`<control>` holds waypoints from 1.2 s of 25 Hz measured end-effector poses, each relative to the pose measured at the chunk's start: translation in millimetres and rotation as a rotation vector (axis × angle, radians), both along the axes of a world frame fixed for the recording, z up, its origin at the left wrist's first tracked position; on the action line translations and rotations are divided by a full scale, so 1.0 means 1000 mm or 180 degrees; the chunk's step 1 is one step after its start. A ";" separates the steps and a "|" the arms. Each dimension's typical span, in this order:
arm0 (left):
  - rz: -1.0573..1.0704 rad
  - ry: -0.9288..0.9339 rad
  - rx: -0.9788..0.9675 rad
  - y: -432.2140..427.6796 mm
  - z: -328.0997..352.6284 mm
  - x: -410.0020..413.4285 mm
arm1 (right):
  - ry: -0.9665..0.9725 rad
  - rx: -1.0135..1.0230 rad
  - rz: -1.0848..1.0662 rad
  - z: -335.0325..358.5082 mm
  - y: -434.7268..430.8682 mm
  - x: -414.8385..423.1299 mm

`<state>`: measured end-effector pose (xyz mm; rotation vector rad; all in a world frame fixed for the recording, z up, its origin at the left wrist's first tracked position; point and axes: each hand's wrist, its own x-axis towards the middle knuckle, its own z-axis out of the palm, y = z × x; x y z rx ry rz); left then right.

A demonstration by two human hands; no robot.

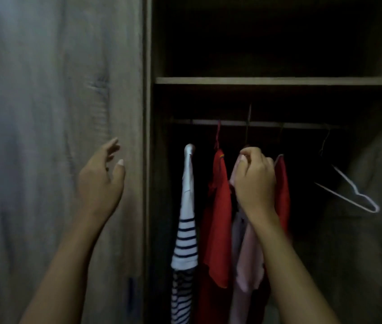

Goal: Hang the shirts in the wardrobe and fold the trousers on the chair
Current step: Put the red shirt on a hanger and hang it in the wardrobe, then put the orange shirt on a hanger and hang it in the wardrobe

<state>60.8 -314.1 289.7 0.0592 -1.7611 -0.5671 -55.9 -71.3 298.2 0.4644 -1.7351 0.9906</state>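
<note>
Right hand grasping pink shirt, left hand released, dim wooden wardrobe

Door at left, open wardrobe bay to its right. Shelf spans the bay, rail below it. On the rail, left to right: first shirt, second shirt, third shirt, fourth shirt, then bare hanger, set apart. Left hand before the door; right hand grips the third shirt's top

Dim, soft, blurred; wardrobe interior near-black.
</note>
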 end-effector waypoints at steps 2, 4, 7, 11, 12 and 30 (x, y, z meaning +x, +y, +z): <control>0.0071 0.0009 0.0237 -0.011 -0.020 0.045 | 0.0009 -0.0224 0.0420 -0.026 -0.037 0.039; 0.0158 0.0028 0.0340 -0.023 -0.045 0.087 | -0.0024 -0.0310 0.0803 -0.053 -0.073 0.075; 0.0270 -0.0088 0.0599 -0.044 -0.088 0.148 | -0.0260 -0.0238 0.1278 -0.099 -0.128 0.124; 0.0593 -0.0383 0.0960 -0.074 -0.150 0.224 | -0.0926 -0.0093 0.1941 -0.166 -0.193 0.192; 0.0714 -0.0454 0.1108 -0.084 -0.169 0.244 | -0.1177 0.0000 0.2162 -0.185 -0.209 0.209; 0.2848 -0.2328 0.3507 -0.213 -0.495 0.375 | -0.4356 0.2546 0.3689 -0.476 -0.423 0.300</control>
